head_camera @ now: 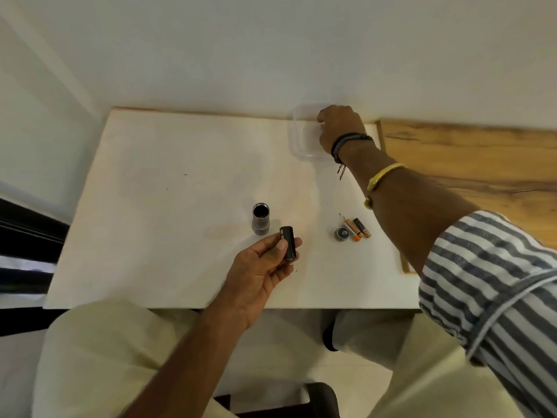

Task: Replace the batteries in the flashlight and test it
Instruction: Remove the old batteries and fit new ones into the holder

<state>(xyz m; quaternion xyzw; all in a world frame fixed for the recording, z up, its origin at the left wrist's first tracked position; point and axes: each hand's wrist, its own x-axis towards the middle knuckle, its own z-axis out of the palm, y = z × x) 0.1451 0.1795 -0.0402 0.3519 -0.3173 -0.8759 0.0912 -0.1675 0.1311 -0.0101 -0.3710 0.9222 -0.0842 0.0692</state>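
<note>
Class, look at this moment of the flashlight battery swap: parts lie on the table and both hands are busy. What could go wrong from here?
1. The flashlight body stands upright and open near the left hand; a nudge could topple it and let it roll.
2. The loose batteries and end cap lie under the reaching right arm; a sleeve could sweep them off.
3. The right hand covers the clear container, whose contents are hidden; old and new batteries might get mixed.
</note>
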